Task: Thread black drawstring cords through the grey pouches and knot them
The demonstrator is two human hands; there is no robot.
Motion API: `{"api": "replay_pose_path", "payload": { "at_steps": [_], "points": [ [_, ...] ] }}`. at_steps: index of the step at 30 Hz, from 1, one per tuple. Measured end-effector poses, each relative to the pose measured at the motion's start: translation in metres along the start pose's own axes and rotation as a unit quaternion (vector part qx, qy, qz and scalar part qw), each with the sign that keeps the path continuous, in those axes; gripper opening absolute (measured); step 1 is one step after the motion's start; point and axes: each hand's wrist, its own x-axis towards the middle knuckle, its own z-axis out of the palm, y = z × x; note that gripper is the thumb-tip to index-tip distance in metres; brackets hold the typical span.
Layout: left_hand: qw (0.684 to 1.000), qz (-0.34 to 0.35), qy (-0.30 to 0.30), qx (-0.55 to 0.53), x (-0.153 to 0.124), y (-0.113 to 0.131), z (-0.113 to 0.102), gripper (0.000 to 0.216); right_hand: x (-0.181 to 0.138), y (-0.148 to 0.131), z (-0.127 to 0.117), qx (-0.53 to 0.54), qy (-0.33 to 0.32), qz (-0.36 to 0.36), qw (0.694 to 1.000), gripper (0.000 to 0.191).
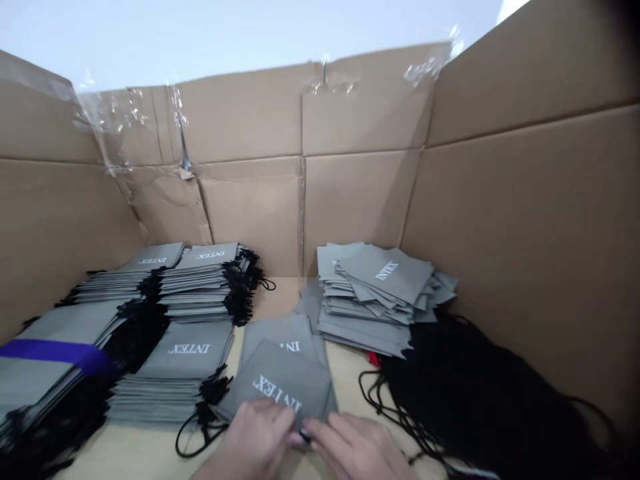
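Low in the middle, a flat grey pouch (pixel 295 377) printed INTEX in white lies tilted over other grey pouches (pixel 270 329). My left hand (pixel 260 433) is closed on its near edge from the left. My right hand (pixel 355 443) pinches the same edge from the right, fingertips almost touching the left thumb. Between the fingertips shows a small dark piece, too blurred to name. Beside my left hand, a black cord loop (pixel 187 440) hangs from a neat stack of pouches (pixel 173 367).
Tall cardboard walls (pixel 250 213) surround the work surface. More corded stacks (pixel 197 287) stand at left, one bundle (pixel 60 320) bound by a purple band (pixel 45 350). A loose pouch pile (pixel 375 287) sits back right, behind a heap of black cords (pixel 480 400).
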Motion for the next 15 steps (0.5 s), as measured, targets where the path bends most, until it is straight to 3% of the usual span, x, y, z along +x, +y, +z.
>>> {"api": "replay_pose_path", "payload": {
  "at_steps": [5,15],
  "points": [
    [0.998,0.006,0.049,0.049,0.003,0.009,-0.009,0.018,0.009,-0.002,0.0,0.031,-0.037,0.117,0.992,0.015],
    [0.999,-0.004,0.04,-0.035,-0.003,0.003,-0.005,0.023,-0.002,0.007,0.01,-0.027,-0.024,0.066,0.997,0.029]
  ]
}}
